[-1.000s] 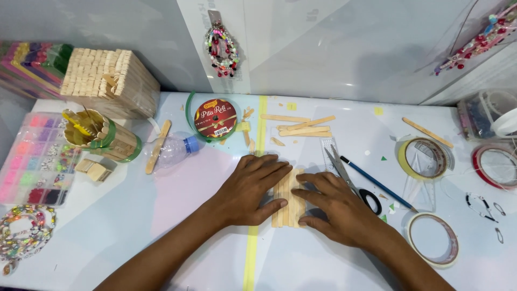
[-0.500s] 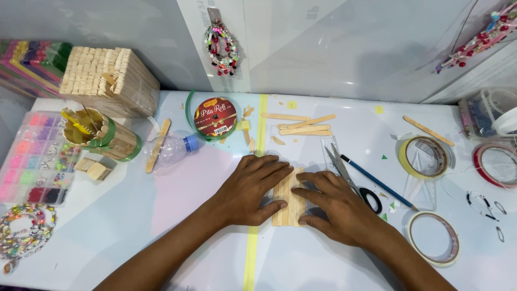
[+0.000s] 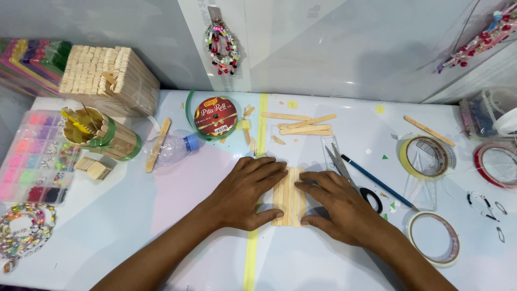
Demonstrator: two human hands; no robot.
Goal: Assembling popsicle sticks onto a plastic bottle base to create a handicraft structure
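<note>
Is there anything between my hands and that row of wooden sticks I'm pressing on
Nothing visible. The left hand and the right hand lie flat on the table, touching the row of wooden sticks from either side. The scissors lie partly under the right hand, beside the row.

Both hands, the left hand [image 3: 245, 191] and the right hand [image 3: 339, 207], cover the outer edges of the row of wooden sticks [image 3: 289, 195]; only its middle strip shows. The scissors [image 3: 353, 178] pass partly under the right hand. The red tape roll [image 3: 494, 164] and bead box [image 3: 29, 156] are cut off by the frame edges.
</note>
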